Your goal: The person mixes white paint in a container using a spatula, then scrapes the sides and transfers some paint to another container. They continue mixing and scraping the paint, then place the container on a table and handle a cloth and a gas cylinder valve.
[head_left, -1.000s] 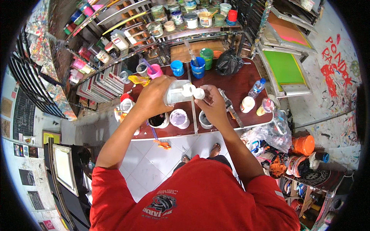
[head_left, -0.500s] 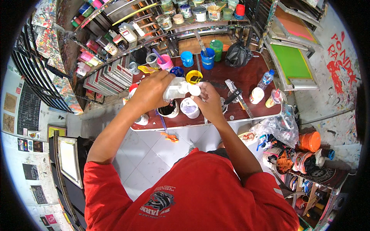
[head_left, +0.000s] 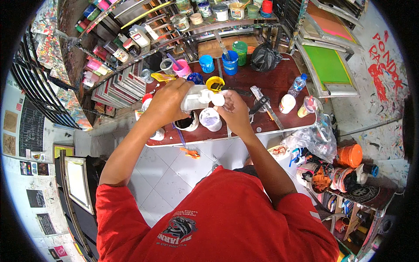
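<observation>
Bottle stays sideways, clasped by the left hand above the tabletop, while the right hand pinches a white cap. Both remain busy; a yellow pot now shows beyond.

Bright overall, light direction hard to tell. Floor and left wall pale, near glare; white bottle washed out. Deep shade below shelf. Right forearm darker than left. Middle fairly sharp; fisheye bends edges, corners black.
</observation>
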Demonstrator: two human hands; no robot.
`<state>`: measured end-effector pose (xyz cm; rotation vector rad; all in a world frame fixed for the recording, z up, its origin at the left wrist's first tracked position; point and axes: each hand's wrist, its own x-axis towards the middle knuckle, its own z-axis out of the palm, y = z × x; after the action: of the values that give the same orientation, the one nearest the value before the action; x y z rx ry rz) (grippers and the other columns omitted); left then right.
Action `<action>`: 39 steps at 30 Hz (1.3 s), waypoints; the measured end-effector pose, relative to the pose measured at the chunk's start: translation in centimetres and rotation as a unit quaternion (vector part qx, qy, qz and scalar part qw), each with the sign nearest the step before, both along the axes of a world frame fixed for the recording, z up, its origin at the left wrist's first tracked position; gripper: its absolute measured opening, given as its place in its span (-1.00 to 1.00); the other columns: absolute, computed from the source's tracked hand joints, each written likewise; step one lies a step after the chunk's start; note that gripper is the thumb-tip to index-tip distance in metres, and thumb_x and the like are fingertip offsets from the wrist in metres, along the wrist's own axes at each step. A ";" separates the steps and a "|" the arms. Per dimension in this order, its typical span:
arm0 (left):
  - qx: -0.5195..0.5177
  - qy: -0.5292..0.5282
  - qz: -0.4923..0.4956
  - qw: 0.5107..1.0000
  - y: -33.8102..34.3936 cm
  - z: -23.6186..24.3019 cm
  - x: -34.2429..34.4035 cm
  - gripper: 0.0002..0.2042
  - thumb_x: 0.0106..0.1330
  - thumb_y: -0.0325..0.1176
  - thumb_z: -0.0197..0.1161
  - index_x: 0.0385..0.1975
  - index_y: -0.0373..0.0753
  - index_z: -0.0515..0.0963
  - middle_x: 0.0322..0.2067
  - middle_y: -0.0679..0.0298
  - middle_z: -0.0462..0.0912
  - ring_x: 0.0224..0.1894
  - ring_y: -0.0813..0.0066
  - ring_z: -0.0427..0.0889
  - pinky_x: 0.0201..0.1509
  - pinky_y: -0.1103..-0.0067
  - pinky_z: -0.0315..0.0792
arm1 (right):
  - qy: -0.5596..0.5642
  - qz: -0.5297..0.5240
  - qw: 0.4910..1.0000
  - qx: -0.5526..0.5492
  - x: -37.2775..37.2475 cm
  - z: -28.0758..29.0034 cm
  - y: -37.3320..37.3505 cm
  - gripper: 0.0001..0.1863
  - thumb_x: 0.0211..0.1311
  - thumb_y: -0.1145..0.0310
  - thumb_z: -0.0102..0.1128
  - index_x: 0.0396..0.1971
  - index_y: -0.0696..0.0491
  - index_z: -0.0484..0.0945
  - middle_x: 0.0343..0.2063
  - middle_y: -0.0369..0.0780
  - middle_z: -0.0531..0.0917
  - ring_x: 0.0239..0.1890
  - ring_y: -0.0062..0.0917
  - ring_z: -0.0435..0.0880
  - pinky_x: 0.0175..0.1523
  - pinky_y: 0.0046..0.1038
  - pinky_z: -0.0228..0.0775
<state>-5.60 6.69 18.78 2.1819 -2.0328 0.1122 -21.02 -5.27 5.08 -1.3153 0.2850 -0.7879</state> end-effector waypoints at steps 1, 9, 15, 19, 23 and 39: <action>0.000 0.006 0.001 1.000 -0.1 -0.1 -0.1 -0.33 -0.35 -0.44 0.46 -0.05 -0.29 0.42 -0.10 0.07 0.46 -0.07 0.06 0.51 -0.01 0.35 0.45 | 0.001 0.003 1.000 0.005 -0.1 0.0 -0.1 -0.58 -0.01 0.65 0.23 -0.10 0.18 0.36 -0.19 -0.21 0.56 -0.09 -0.60 0.56 0.02 -0.57 0.38; 0.030 0.012 0.002 0.999 -0.6 0.4 -0.8 -0.27 -0.38 -0.46 0.46 -0.01 -0.28 0.40 -0.04 0.03 0.45 0.03 0.04 0.45 0.10 0.35 0.38 | 0.020 -0.005 1.000 0.015 -0.4 -0.4 -0.7 -0.60 -0.02 0.64 0.22 -0.12 0.15 0.40 -0.22 -0.25 0.58 -0.10 -0.65 0.55 -0.01 -0.61 0.38; 0.011 -0.008 -0.022 1.000 -1.0 0.4 -0.8 -0.37 -0.37 -0.47 0.43 -0.11 -0.33 0.45 -0.14 0.03 0.49 -0.12 0.06 0.52 -0.05 0.34 0.47 | 0.014 0.002 1.000 0.020 -0.6 -0.2 -0.6 -0.60 -0.01 0.65 0.22 -0.12 0.15 0.39 -0.20 -0.23 0.58 -0.09 -0.64 0.56 0.01 -0.60 0.38; 0.029 -0.011 -0.018 0.999 -1.3 0.6 -1.0 -0.38 -0.36 -0.47 0.43 -0.11 -0.32 0.45 -0.14 0.02 0.49 -0.11 0.06 0.52 -0.05 0.34 0.47 | -0.003 0.001 1.000 0.023 -0.4 -0.6 -0.6 -0.60 -0.01 0.66 0.22 -0.11 0.15 0.38 -0.18 -0.23 0.57 -0.08 -0.62 0.56 0.02 -0.58 0.38; -0.006 -0.004 -0.023 1.000 -1.1 -0.1 -0.5 -0.36 -0.36 -0.47 0.43 -0.09 -0.33 0.44 -0.13 0.01 0.49 -0.10 0.05 0.52 -0.04 0.33 0.47 | -0.012 0.011 0.999 0.031 -0.5 -0.6 -0.7 -0.59 -0.01 0.67 0.22 -0.11 0.15 0.38 -0.18 -0.22 0.57 -0.08 -0.61 0.56 0.03 -0.58 0.38; -0.096 0.235 0.099 0.962 1.7 -5.9 -1.2 -0.31 -0.37 -0.48 0.41 -0.04 -0.31 0.40 -0.10 0.06 0.49 -0.02 0.08 0.48 0.08 0.39 0.36 | 0.175 -0.097 0.976 -0.088 -7.0 -7.2 -4.8 -0.60 -0.04 0.58 0.25 -0.12 0.14 0.43 -0.23 -0.19 0.58 -0.18 -0.51 0.60 -0.04 -0.53 0.43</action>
<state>-6.81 8.43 12.93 2.0412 -1.4835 -0.1666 -28.03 -10.11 -2.14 -1.6117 0.6445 -0.7527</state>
